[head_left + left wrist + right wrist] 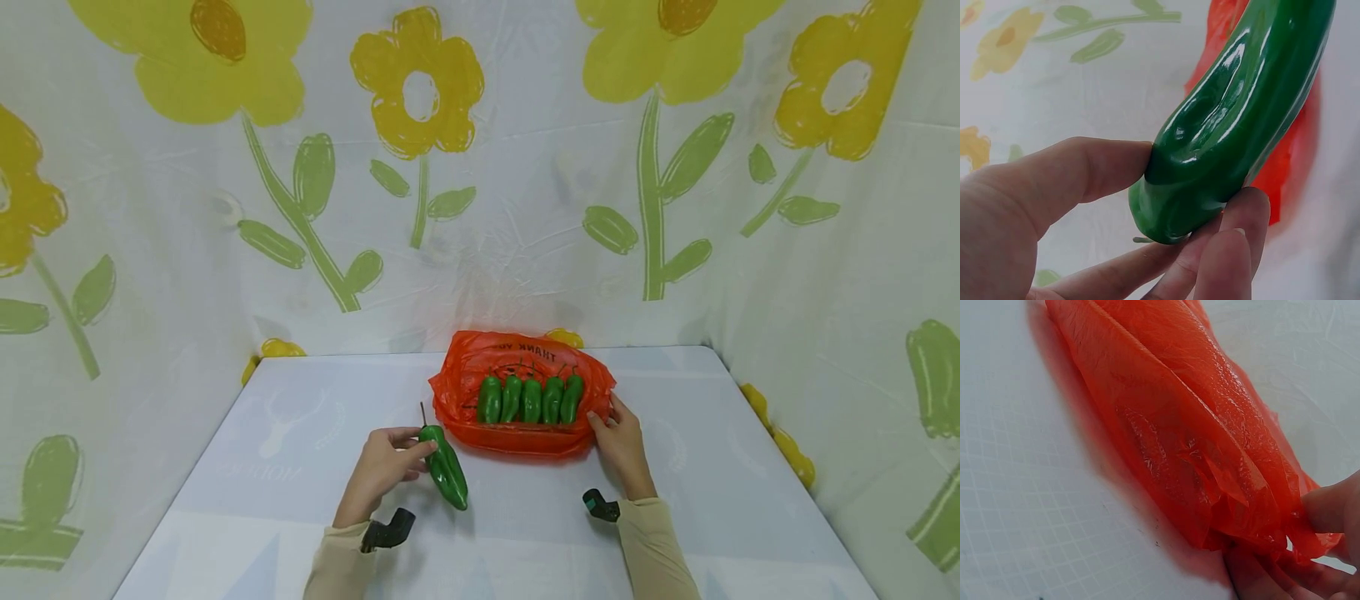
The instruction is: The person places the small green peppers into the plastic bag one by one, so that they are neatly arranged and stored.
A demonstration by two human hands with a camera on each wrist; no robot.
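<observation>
Pinched near its stem end between thumb and fingers, a glossy green pepper (447, 473) hangs from my left hand (384, 467), its tip slanting down to the right. The left wrist view shows the pepper (1229, 119) close up, with the thumb on one side and fingertips on the other. A red plastic bag (517, 440) lies spread on the table, several green peppers (531, 402) standing in a row in it. My right hand (622, 435) grips the bag's right edge. In the right wrist view, thumb and fingers pinch the crumpled bag (1166, 437).
The white table (525, 533) carries pale printed patterns, and its back edge runs just behind the bag. Fabric walls (510, 225) with yellow flowers enclose it at the back and sides. Black wrist-worn pieces (390, 531) sit at both sleeve cuffs.
</observation>
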